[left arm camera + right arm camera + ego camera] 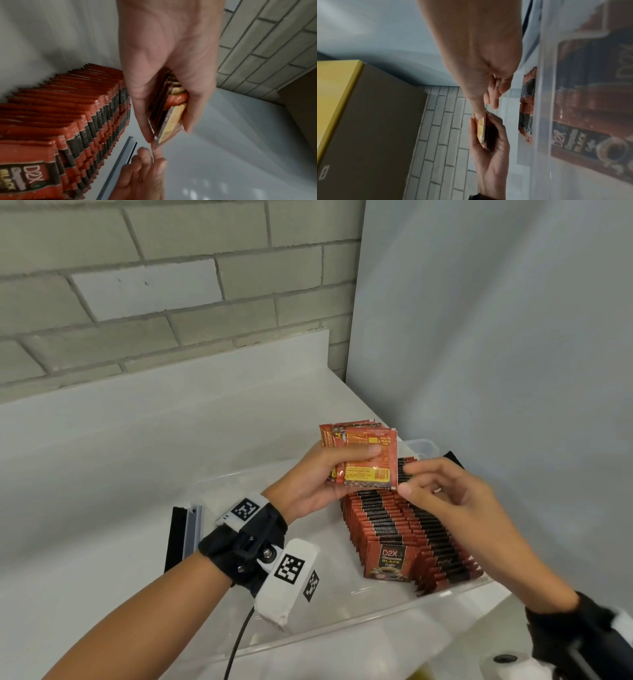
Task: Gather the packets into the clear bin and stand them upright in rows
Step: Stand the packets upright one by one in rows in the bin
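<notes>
Packets point(404, 539) are stood upright in two rows inside the clear bin point(342, 616), filling its right half; too many for an exact count. Bin is set on a white counter point(102, 474) with a white upstand, backed by a grey brick wall point(137, 285); a pale panel point(496, 337) closes off the right side. A black-and-grey rail point(185, 534) is seen lying left of the bin, a paper roll point(510, 662) at bottom right, and a cardboard box with a yellow edge point(368, 121) in the right wrist view. One small stack of packets point(363, 457), several thick, is clamped in the left hand point(318, 477) above the rows, back labels facing the camera. Right hand point(455, 501) is held just beside the stack, thumb and forefinger pinching its lower right corner, remaining fingers loosely curled
</notes>
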`<control>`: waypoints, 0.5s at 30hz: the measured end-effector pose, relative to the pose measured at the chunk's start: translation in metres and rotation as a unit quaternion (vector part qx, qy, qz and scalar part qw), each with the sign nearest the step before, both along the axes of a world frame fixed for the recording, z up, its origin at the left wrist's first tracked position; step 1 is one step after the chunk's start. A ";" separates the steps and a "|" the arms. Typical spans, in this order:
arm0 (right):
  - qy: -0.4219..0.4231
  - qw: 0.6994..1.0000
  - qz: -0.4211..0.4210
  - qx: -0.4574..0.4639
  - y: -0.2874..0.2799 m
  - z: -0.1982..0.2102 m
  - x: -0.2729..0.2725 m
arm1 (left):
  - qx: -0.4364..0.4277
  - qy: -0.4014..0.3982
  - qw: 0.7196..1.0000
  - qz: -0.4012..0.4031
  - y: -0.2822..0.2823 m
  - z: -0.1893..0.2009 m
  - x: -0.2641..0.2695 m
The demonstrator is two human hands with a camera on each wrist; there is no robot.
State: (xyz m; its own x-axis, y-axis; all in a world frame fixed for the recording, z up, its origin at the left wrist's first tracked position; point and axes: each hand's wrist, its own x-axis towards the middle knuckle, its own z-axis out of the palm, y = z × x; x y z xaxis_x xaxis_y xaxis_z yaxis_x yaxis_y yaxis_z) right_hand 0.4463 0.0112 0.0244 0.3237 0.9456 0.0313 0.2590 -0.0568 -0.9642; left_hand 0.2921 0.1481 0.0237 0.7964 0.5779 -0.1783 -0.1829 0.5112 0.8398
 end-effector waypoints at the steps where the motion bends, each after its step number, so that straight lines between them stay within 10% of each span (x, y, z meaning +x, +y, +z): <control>1: 0.021 1.000 -0.005 0.008 0.001 0.000 -0.003 | 0.007 0.007 1.000 -0.008 -0.001 -0.001 0.000; 15: 0.078 0.990 -0.060 0.105 -0.001 0.000 -0.010 | -0.037 0.071 0.993 -0.089 -0.007 0.002 0.003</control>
